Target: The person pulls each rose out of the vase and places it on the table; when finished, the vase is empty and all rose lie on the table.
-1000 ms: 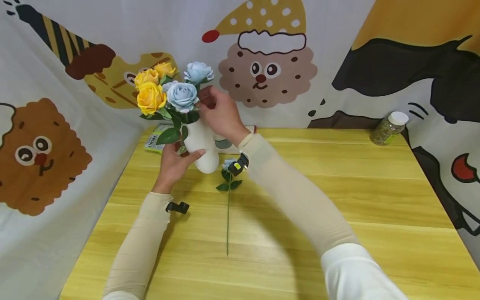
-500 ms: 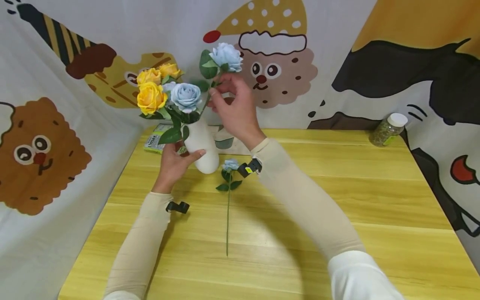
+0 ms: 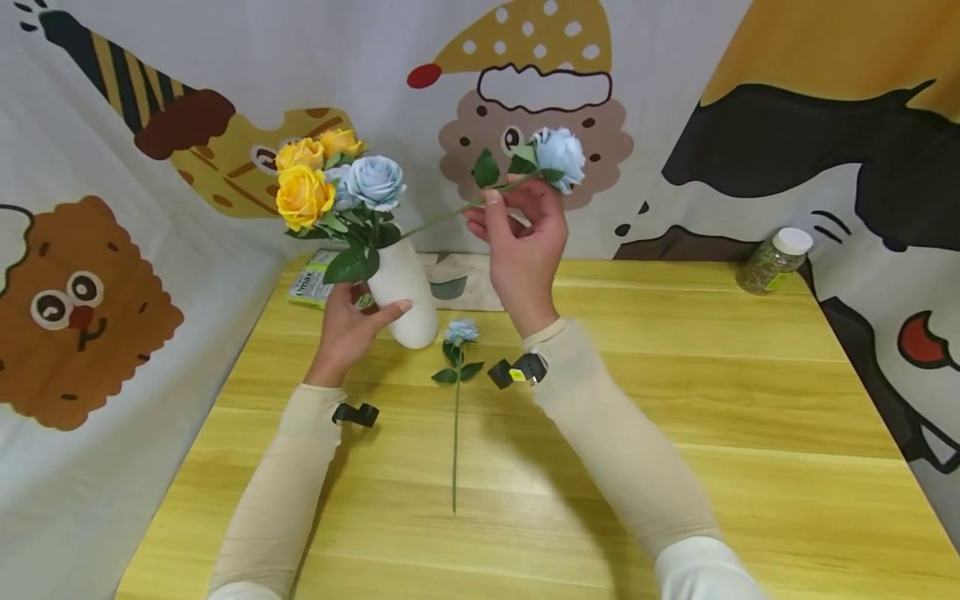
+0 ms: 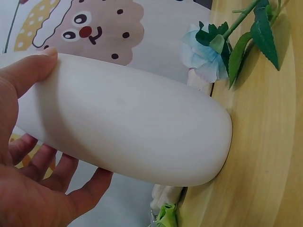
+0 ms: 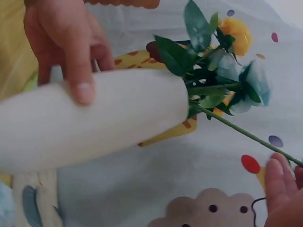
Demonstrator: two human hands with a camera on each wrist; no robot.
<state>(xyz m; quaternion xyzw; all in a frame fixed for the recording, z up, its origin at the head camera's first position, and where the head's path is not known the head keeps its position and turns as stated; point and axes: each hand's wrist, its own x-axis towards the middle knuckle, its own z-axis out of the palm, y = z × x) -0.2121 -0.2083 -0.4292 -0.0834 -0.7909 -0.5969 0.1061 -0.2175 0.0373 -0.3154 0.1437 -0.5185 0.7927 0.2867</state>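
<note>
While the left hand (image 3: 352, 327) grips a vase (image 3: 405, 293) and the right hand (image 3: 529, 250) pinches a rose (image 3: 561, 160), the wooden table (image 3: 750, 383) bears a jar (image 3: 774, 261) near cartoon-printed cloth (image 3: 360, 50).

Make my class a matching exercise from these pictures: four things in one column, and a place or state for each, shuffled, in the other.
Column one
1. left hand
2. right hand
3. jar
4. loose blue rose

Column two
A. lies on the table, between the two forearms
B. pinches the stem of another blue rose
C. stands near the table's far right corner, with a white lid on
D. grips the white vase

Right pairs: 1-D, 2-B, 3-C, 4-A
</note>
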